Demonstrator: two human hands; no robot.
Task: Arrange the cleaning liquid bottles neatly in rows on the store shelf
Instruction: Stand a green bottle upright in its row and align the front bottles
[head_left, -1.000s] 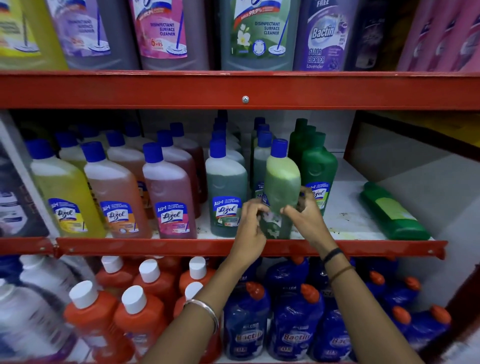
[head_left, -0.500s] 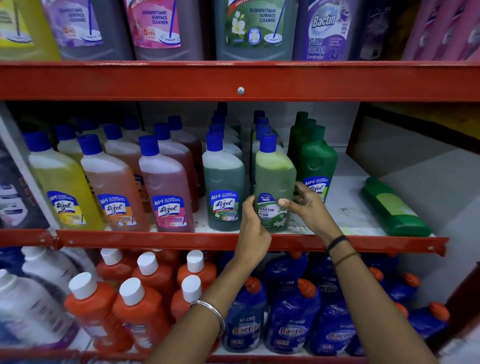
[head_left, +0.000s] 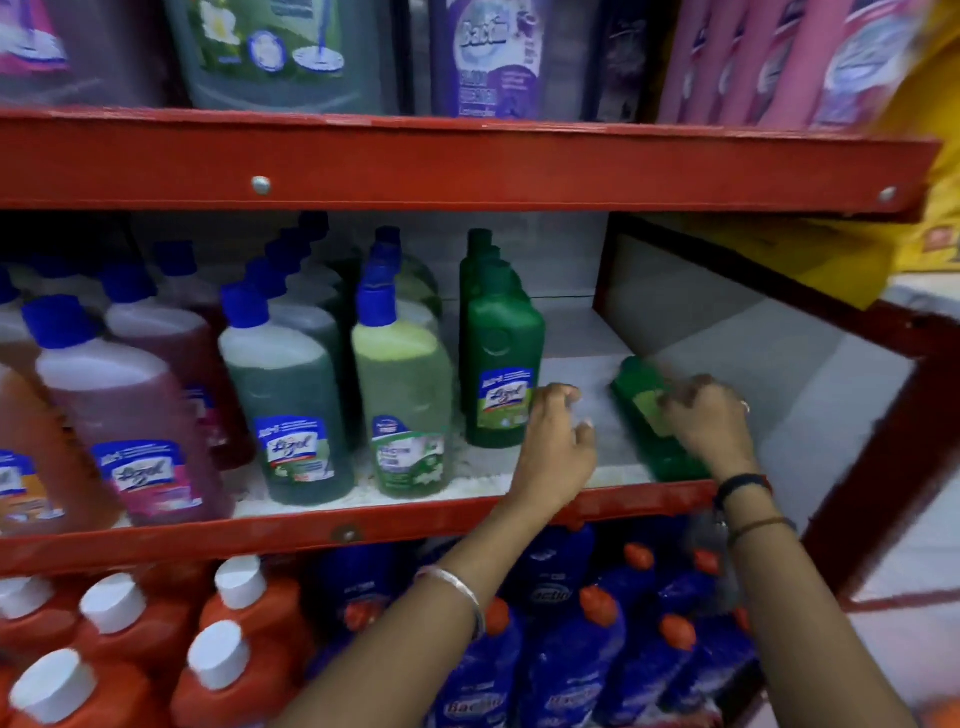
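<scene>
Middle shelf (head_left: 582, 343), white board with red front rail. Bottles stood upright in rows running front to back. Front row, from 9 o'clock toward centre: pink bottle (head_left: 130, 415) with blue cap, dark green liquid bottle (head_left: 285, 405) with blue cap, light green bottle (head_left: 402, 405) with blue cap, then solid green bottle (head_left: 501, 364) with green cap, heading its own row. These four stood near one another, labels facing out.

One green bottle lay flat (head_left: 641, 410) on the shelf at about 3 o'clock of the standing rows, cap pointing to the back, well apart from the solid green bottle, with bare shelf between.

Right hand (head_left: 709, 426) rested over the near half of the lying bottle, fingers curled down onto it; contact seen, but whether the grip was closed around it could not be told, since motion blur hid the fingertips. Left hand (head_left: 558, 447) hung over the bare shelf between the solid green bottle and the lying one, fingers loosely curled, holding nothing.

Lower shelf: orange bottles (head_left: 130, 639) with white caps at 7 o'clock, blue bottles (head_left: 571, 665) with orange caps at 5 o'clock. Upper shelf carried large bottles (head_left: 493, 57).
</scene>
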